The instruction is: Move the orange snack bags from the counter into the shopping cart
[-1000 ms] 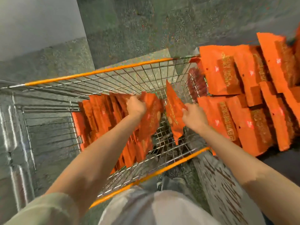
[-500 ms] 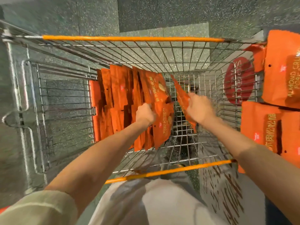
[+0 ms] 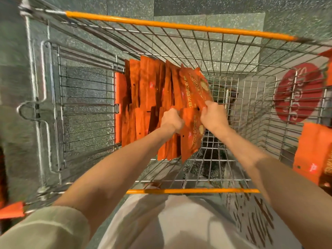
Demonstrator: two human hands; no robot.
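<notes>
Inside the shopping cart (image 3: pixel 179 26), orange snack bags (image 3: pixel 143 97) stand packed on edge against its left wall. Our left hand (image 3: pixel 170 121) grips the front bags of that row while our right hand (image 3: pixel 213 116) pinches a fresh bag (image 3: pixel 196 87) leaning onto it. We judge it best slid upright and flush before letting go; more bags (image 3: pixel 312 155) wait on the tabletop at the right

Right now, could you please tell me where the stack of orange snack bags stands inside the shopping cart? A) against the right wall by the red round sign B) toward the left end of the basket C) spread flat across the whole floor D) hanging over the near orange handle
B: the stacked orange snack bags stand on edge toward the left end of the shopping cart, while the wire floor to their right lies bare.
</notes>
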